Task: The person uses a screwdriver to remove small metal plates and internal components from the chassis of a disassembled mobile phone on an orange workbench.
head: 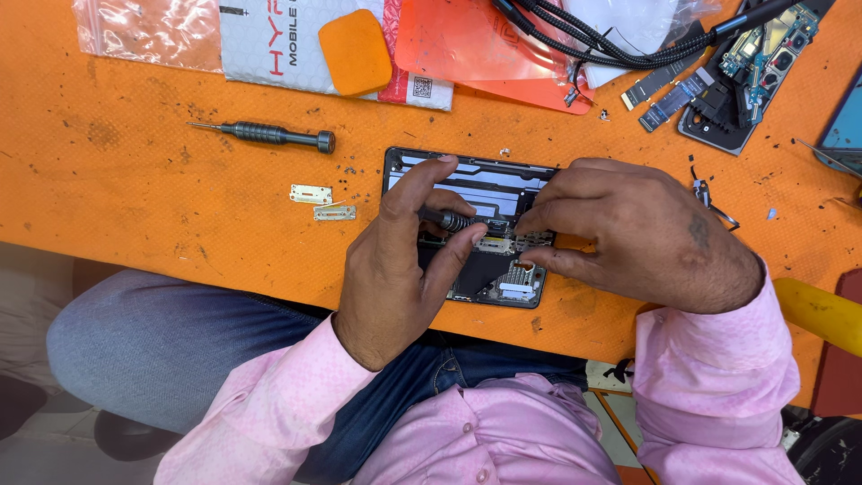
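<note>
The two hands are covering much of the opened phone (503,189), so its middle is hidden and only the top edge, the left corner and the lower right corner are showing; the tip of the screwdriver (446,218) in the left hand (395,269) is lost under the right hand (628,233), and whether it is touching a screw cannot be told; the small parts on the board are too fine to make out.

The phone is lying flat on the orange desk (162,198) near its front edge, long axis running left to right; the screwdriver is lying nearly level over it, also left to right, its ribbed shaft pointing toward the right hand.

The left grip is pinching the screwdriver between thumb and fingers, the shaft sticking out just beyond the fingertips; the right grip is pressed together on the phone's middle, fingertips bunched, and what they are pinching cannot be told.

A second screwdriver (269,135) is lying well to the left; two small metal plates (321,203) are sitting between it and the phone; another stripped phone (750,67) is cut off at the top right corner.
</note>
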